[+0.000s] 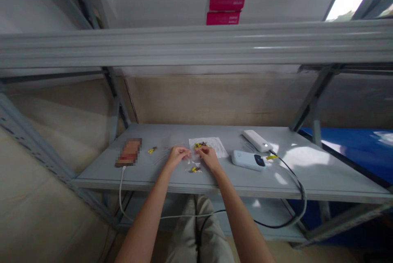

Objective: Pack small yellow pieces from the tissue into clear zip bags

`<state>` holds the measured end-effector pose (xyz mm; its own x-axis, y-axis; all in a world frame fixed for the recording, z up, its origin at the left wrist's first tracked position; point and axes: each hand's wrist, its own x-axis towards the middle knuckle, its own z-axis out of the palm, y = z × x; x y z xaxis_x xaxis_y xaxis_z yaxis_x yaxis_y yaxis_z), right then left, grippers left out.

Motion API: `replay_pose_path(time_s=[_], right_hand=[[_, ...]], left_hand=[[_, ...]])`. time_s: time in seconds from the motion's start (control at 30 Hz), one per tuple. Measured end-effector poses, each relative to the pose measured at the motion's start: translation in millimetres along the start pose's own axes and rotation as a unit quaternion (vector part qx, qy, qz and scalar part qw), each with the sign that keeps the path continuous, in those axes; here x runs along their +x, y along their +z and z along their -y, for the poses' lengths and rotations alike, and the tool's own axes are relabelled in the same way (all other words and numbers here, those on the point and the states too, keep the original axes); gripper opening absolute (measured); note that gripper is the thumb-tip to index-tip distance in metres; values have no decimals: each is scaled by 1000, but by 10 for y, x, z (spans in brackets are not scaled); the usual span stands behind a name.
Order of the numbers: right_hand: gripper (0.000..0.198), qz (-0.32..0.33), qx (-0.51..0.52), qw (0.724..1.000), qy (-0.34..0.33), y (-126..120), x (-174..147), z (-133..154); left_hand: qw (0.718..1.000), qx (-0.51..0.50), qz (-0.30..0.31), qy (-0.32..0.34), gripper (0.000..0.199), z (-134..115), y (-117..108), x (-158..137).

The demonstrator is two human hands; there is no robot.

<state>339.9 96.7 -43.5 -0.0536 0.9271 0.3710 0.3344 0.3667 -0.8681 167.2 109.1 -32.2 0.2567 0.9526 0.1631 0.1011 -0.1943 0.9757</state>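
My left hand [178, 155] is closed in a pinch at the left of a small clear plastic bag [194, 164]. From the other side my right hand [207, 156] pinches the bag too, close to its upper part. Small yellow and dark pieces [194, 169] show at the lower end of the bag. Just beyond my right fingers, a pile of similar yellow and dark pieces [201, 144] rests on a crumpled white sheet [218, 147]. The bag's exact edges are hard to make out.
Left of my hands lie a few more yellow and dark pieces [152, 150] and a blurred-out phone-like object [129, 151] with a white cable. To the right are a light blue power bank [248, 160], a white device [256, 140] and looped cables [302, 197]. A shelf beam [196, 46] crosses above.
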Motion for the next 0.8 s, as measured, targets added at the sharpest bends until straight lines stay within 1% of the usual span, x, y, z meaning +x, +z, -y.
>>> replay_pose_path(time_s=[0.17,0.27,0.33,0.37,0.43,0.47,0.5,0.53,0.57,0.6,0.63,0.67,0.73,0.77,0.8], right_hand=[[28,-9,-41,999,16,13,7,-56],[29,-34,-53,998,16,16,-3,-12],[32,-49,-30,998,14,11,-13,40],[35,-59,-12,998,12,6,-18,64],[39,-84,15,996,9,-6,-23,100],[41,-93,20,995,8,-11,-23,110],[42,-98,16,995,6,-15,-23,115],[42,-99,8,995,6,-18,-22,117],[43,-94,-1,996,5,-18,-22,119],[43,-88,-9,996,5,-18,-22,120],[44,-84,-15,996,6,-16,-22,124],[44,-81,-19,996,7,-14,-24,129],[44,-79,-20,997,12,-11,-26,141],[44,-79,-20,997,12,-9,-26,145],[44,-81,-22,996,10,-8,-26,148]], left_hand=[[1000,14,7,5,31,-27,46,-23],[1000,18,-9,17,33,-33,52,-17],[999,20,-37,28,34,-73,-10,-21],[997,27,-62,38,35,-114,-69,-29],[986,61,-135,72,35,-237,-241,-65],[969,98,-201,103,34,-310,-347,-90],[942,149,-272,133,33,-384,-457,-118],[912,207,-320,154,33,-447,-567,-146],[891,259,-333,170,33,-493,-673,-175],[882,302,-313,182,34,-514,-770,-203],[880,336,-276,190,35,-508,-856,-232],[882,366,-226,192,36,-475,-931,-261],[887,413,-120,171,38,-355,-1046,-326],[886,434,-61,149,38,-285,-1086,-361],[880,457,-16,127,37,-221,-1113,-396]])
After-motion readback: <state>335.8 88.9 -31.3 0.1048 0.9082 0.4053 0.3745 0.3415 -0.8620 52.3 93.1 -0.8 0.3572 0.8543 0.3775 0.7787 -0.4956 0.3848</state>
